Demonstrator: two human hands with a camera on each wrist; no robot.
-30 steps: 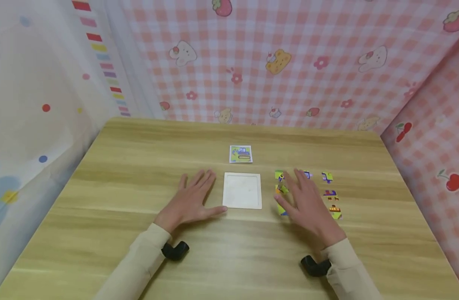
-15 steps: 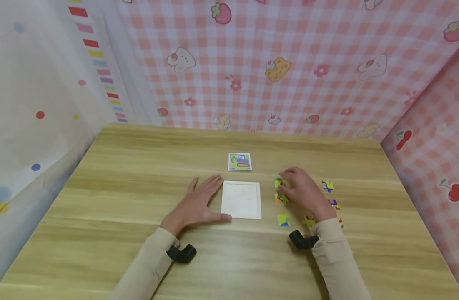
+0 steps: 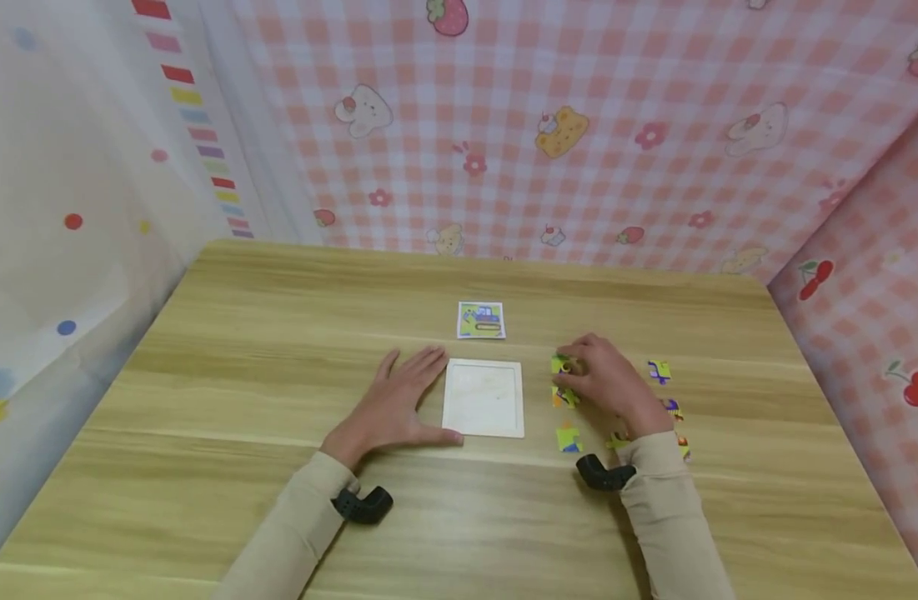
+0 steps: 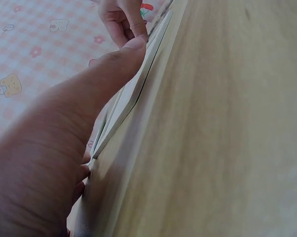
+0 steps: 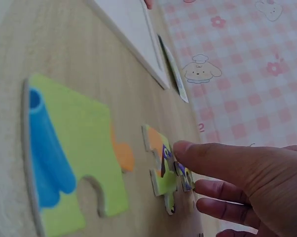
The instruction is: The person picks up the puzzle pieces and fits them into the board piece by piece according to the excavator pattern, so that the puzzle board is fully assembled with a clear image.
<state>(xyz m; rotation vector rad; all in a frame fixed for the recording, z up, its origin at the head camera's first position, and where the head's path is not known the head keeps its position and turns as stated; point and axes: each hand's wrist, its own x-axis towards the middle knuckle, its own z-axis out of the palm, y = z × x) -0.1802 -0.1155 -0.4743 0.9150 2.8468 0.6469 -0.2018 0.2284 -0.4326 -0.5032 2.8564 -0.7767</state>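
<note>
**Left hand [image 3: 387, 412] against a white tray [image 3: 483, 400], right hand [image 3: 604, 379] on a puzzle piece [image 3: 561, 365]**

At far left, a pale dotted curtain [image 3: 68, 275] hangs beside the wood-grained bench [image 3: 278, 300]. The left hand comes next, its wrist carrying a black device [image 3: 364, 504] below a beige sleeve. Its fingers are straight and spread, grasping nothing; their tips meet the tray's left edge, and the thumb reaches its lower-left corner. The tray lies flat, with a raised rim. Just behind it lies a small picture card [image 3: 482, 320] showing a digger.

Right of the tray, the puzzle piece is the rearmost of the leftmost column. The right hand's fingers are bent about it and pinch it against the thumb, low over the bench. Just in front lies an orange-and-green piece [image 3: 565, 397], then, a little apart, a green-and-blue piece [image 3: 568, 438]. Another green piece [image 3: 618, 440] is partly hidden by the right wrist. Farther right stand three more pieces in a column, the rearmost, a green-and-purple piece [image 3: 659, 371], in full view. A pink checked cloth [image 3: 864, 333] closes the right side.
</note>
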